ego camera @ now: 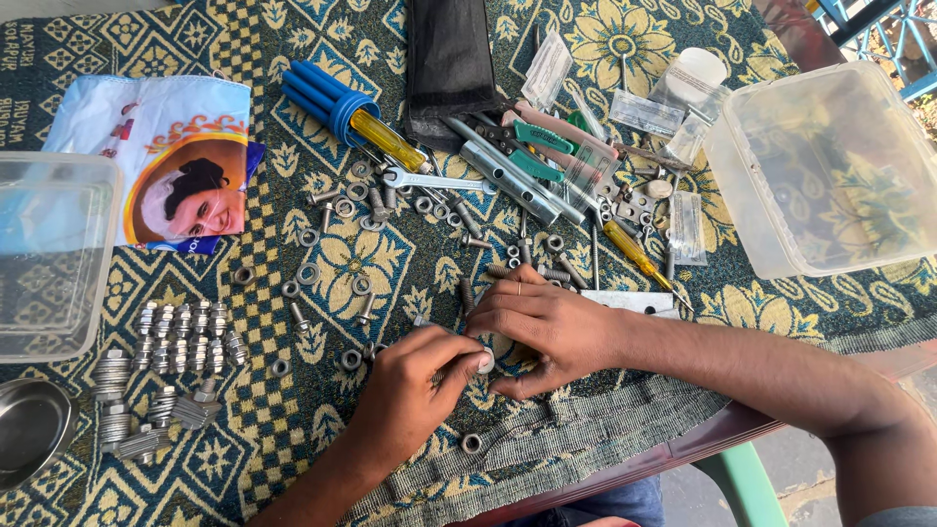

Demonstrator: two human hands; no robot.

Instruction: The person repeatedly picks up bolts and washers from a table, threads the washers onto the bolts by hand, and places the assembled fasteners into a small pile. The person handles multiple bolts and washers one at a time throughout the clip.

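Note:
My left hand [410,390] and my right hand [547,327] meet over the patterned cloth [293,429] near the table's front edge. The left thumb and fingers pinch a small metal bolt [484,362] by its round end. The right hand's fingers curl over the same bolt from the other side and hide its shank. Loose nuts, washers and bolts [342,210] lie scattered just beyond both hands. A single nut [472,444] lies in front of the left hand.
Rows of assembled bolts [181,337], stacked washers [112,376] and a steel bowl [29,425] lie at left. Clear plastic boxes stand at far left [49,254] and far right [830,166]. A blue-handled screwdriver [337,107], spanner [429,181], green pliers [532,146] and black pouch [449,59] lie behind.

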